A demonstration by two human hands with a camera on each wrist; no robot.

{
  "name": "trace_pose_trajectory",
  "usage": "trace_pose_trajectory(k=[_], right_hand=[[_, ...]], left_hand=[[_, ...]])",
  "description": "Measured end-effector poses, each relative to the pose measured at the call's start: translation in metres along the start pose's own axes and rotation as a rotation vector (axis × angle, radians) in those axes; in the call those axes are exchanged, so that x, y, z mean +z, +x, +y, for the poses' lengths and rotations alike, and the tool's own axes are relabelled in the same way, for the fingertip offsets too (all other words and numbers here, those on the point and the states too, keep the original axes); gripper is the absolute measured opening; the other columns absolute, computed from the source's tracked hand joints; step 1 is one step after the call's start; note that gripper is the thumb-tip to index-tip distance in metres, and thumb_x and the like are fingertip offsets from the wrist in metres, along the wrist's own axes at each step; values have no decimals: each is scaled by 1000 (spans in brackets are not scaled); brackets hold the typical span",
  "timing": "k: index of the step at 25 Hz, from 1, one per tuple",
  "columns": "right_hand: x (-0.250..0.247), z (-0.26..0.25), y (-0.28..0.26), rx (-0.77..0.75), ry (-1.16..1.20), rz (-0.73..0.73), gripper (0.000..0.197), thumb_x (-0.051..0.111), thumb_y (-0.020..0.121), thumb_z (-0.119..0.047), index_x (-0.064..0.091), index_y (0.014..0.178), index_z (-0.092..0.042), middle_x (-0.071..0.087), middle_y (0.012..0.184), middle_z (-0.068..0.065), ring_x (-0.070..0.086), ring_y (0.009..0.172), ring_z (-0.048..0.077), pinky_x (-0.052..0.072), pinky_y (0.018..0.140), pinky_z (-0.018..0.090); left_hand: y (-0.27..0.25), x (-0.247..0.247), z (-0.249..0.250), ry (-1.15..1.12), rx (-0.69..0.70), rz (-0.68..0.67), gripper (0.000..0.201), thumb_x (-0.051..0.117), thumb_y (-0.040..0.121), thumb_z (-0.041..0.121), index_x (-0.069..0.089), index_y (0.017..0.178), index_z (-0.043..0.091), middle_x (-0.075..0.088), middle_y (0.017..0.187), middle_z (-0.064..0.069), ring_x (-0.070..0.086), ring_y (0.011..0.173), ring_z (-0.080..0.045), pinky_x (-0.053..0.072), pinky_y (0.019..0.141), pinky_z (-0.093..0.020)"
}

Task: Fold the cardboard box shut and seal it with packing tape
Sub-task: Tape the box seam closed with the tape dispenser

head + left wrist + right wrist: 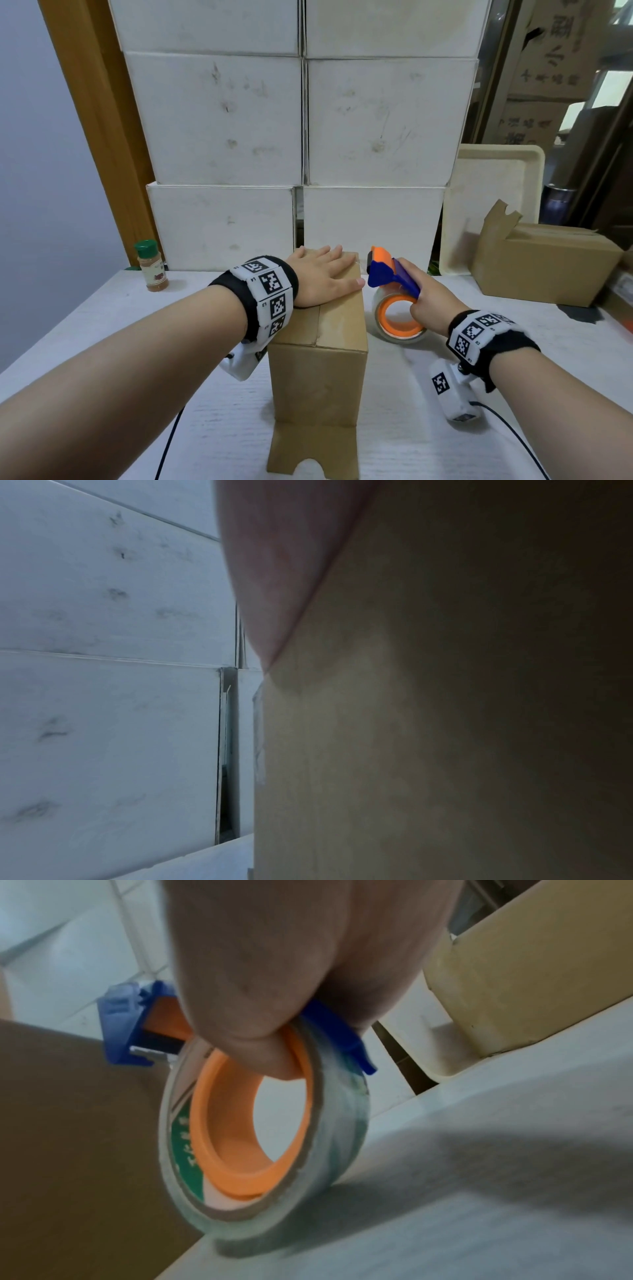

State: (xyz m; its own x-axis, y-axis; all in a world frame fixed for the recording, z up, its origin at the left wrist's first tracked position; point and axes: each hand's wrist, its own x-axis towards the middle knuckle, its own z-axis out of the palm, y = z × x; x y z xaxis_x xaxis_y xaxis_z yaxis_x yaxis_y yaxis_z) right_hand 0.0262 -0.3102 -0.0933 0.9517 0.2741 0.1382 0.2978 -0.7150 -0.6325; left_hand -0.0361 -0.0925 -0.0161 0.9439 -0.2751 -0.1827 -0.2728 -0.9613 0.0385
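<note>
- Pressing flat on one cardboard box (318,342) mid-counter (513,394), long axis front-to-back: left hand (320,279), fingers straight.
- Right hand (424,301) fingers curl around one tape dispenser (394,298), just right of box, cutter pointing away.

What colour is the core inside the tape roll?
Orange; the tape roll's core shows best in the right wrist view.

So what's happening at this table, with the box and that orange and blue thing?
A person is closing up a cardboard box on a white table. Their left hand lies flat on the folded top flaps, holding them down. Their right hand grips a tape dispenser just to the right of the box, its clear roll down near the tabletop. A flap at the box's near bottom edge is folded out onto the table.
</note>
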Motion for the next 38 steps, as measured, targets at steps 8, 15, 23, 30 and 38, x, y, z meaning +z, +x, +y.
trace_pose_trajectory(k=[8, 15, 23, 30, 38], right_hand=[[-3, 7, 2, 8, -82, -9, 83, 47, 77, 11, 26, 142, -37, 55, 113, 5, 58, 93, 25, 49, 80, 37], [-6, 11, 1, -16, -164, 38, 83, 42, 77, 15, 27, 143, -34, 51, 114, 8, 56, 96, 28, 47, 86, 38], [-4, 2, 6, -66, -440, 9, 89, 44, 76, 10, 17, 145, -39, 48, 103, 3, 52, 88, 23, 48, 80, 34], [-21, -15, 16, -171, -675, 49, 80, 44, 84, 2, 14, 149, -33, 48, 113, 6, 49, 100, 24, 34, 81, 26], [-11, 8, 4, -54, -453, 52, 86, 43, 77, 9, 18, 145, -37, 49, 103, 4, 53, 90, 24, 48, 81, 35]], left_hand=[[-1, -1, 1, -7, 6, -4, 66, 18, 96, 58, 1, 152, 27, -3, 162, 2, -3, 150, -15, -1, 121, -46], [-3, -1, 2, -1, 7, 3, 66, 18, 96, 58, 2, 152, 27, -2, 162, 2, -3, 150, -15, -1, 121, -44], [-4, -1, 3, -17, 2, 6, 65, 19, 96, 58, 2, 152, 29, -2, 162, 3, -3, 150, -15, -1, 121, -45], [-2, -1, 5, -13, -8, 5, 65, 19, 95, 58, 3, 152, 30, -1, 162, 3, -2, 150, -16, -1, 121, -46], [-1, 0, 3, -16, -5, 11, 64, 17, 96, 58, 3, 152, 30, -1, 162, 4, -2, 150, -15, -1, 121, -44]])
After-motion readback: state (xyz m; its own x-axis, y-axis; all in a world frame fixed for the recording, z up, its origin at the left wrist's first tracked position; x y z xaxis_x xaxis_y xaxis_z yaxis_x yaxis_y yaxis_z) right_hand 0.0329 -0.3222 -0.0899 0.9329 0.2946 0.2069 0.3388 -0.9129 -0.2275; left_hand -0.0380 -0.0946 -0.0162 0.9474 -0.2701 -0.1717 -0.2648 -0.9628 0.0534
